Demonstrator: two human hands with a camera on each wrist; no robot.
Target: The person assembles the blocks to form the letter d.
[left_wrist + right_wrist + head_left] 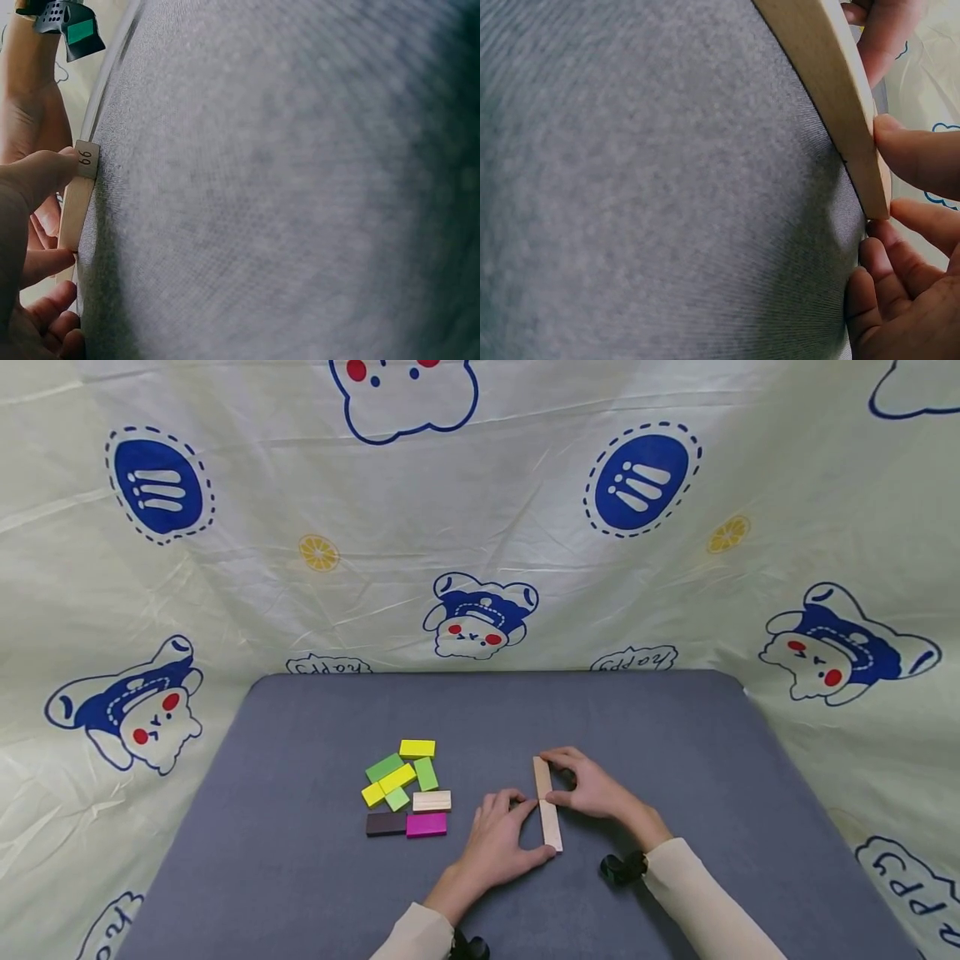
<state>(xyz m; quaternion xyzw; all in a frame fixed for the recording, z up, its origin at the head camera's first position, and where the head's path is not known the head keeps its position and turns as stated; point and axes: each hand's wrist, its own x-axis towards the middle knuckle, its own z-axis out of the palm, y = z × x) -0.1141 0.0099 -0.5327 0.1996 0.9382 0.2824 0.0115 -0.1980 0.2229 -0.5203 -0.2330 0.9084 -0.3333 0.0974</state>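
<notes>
Two plain wooden blocks lie end to end in a line on the table, right of centre in the head view. My left hand (pixel 495 843) holds the near wooden block (pixel 552 828) lengthwise, thumb at its near end and index finger by the joint. In the left wrist view, that thumb presses the block's numbered end (pixel 87 159). With my right hand (pixel 596 787) I hold the far wooden block (pixel 542 775), index finger at its far end and thumb on its side near the joint. The right wrist view shows wood (pixel 829 75) between the fingers of both hands.
Left of the hands lies a loose group: several yellow blocks (pixel 417 748) and green blocks (pixel 425 773), a plain wooden block (pixel 432 802), a dark block (pixel 386 824) and a magenta block (pixel 427 825). The grey table (pixel 300 893) meets a printed cloth (pixel 247 610) at the back.
</notes>
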